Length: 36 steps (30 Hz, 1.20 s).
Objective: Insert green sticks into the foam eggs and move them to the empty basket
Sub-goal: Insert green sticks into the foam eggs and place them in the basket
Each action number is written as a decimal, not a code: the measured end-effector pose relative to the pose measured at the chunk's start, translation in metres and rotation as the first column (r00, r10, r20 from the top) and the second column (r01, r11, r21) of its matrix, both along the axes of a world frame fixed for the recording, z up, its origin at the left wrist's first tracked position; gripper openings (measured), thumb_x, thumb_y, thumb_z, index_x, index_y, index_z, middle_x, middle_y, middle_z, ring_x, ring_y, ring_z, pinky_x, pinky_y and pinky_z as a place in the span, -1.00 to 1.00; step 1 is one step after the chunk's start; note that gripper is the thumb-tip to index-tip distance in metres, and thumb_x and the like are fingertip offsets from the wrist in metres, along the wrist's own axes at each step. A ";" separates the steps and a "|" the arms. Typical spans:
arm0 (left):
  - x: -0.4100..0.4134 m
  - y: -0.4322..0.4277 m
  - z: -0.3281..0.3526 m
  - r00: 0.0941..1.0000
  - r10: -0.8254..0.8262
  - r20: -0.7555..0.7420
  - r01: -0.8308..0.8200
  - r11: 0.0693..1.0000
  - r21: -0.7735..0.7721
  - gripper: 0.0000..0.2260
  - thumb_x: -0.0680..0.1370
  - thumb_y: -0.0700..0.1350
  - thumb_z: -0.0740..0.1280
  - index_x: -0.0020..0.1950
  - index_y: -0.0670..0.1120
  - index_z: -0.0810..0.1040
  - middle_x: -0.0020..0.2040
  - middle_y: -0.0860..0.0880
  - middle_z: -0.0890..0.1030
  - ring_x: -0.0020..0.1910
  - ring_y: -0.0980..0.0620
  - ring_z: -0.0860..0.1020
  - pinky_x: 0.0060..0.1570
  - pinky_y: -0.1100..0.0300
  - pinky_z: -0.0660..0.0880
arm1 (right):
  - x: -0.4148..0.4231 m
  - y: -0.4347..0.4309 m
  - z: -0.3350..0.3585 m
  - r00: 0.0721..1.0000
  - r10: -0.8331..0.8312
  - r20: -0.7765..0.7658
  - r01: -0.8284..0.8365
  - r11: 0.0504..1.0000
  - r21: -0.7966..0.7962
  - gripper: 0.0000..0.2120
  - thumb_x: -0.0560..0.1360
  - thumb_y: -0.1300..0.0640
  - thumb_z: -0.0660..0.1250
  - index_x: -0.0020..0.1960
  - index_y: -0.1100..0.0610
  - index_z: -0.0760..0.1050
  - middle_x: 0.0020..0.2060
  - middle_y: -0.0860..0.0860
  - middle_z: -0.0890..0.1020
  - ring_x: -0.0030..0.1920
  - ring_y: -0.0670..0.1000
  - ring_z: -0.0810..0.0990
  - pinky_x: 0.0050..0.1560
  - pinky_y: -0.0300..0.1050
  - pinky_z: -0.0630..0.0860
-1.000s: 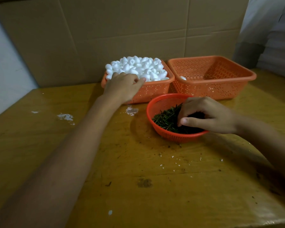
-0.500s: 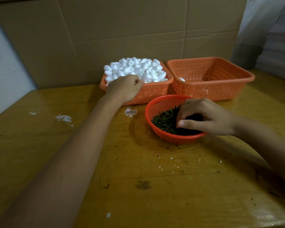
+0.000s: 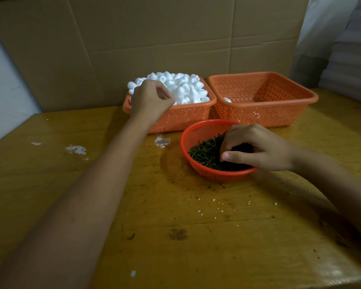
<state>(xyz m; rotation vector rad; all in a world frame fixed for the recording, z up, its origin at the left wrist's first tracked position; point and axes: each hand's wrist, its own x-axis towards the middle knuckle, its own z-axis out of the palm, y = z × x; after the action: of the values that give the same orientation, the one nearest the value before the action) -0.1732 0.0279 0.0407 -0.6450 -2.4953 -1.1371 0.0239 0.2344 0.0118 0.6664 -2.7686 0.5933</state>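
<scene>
White foam eggs are heaped in the left orange basket at the back of the table. My left hand hovers over that basket's near-left corner, fingers curled round a foam egg that shows only as a white sliver at the fingertips. The right orange basket holds one egg in its near-left corner. A red round bowl in front holds green sticks. My right hand is inside the bowl, thumb and fingers pinching at the sticks.
The wooden table carries white smears at the left and foam crumbs in front of the bowl. A cardboard sheet stands right behind the baskets.
My left hand's fingers have curled in and the hand has risen slightly from the egg pile. My right hand stays in the bowl, fingers working among the sticks.
</scene>
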 end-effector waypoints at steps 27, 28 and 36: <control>0.108 0.006 -0.045 0.773 -0.634 -0.004 0.566 0.687 0.455 -0.77 0.50 -0.32 0.55 0.07 -0.06 0.70 -0.01 0.06 0.75 -0.14 0.09 0.73 -0.11 0.26 0.62 | 0.001 -0.001 0.000 1.000 -0.007 -0.009 0.007 1.000 0.011 -0.54 0.62 -0.22 0.23 -0.06 0.13 0.69 -0.15 -0.08 0.70 -0.03 -0.01 0.62 0.03 0.11 0.52; 0.108 0.006 -0.045 0.772 -0.636 -0.009 0.568 0.683 0.460 -0.77 0.51 -0.32 0.55 0.08 -0.07 0.70 0.00 0.05 0.75 -0.14 0.08 0.73 -0.11 0.25 0.62 | 0.001 -0.001 0.000 1.000 -0.009 -0.009 0.009 1.000 0.009 -0.54 0.62 -0.22 0.24 -0.06 0.13 0.69 -0.15 -0.08 0.70 -0.03 -0.01 0.63 0.03 0.11 0.52; 0.109 0.005 -0.048 0.760 -0.649 -0.023 0.561 0.638 0.527 -0.74 0.49 -0.38 0.53 0.09 -0.10 0.68 0.02 0.00 0.77 0.00 -0.02 0.76 0.00 0.15 0.68 | 0.001 -0.001 -0.001 1.000 -0.006 -0.016 0.006 1.000 0.005 -0.56 0.62 -0.21 0.24 -0.07 0.12 0.69 -0.15 -0.09 0.70 -0.04 -0.03 0.62 0.03 0.09 0.52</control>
<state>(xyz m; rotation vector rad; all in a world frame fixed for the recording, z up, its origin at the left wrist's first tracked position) -0.0646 0.0332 -0.0071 -1.3265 -1.9566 -2.0787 0.0252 0.2338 0.0110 0.6610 -2.7568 0.5774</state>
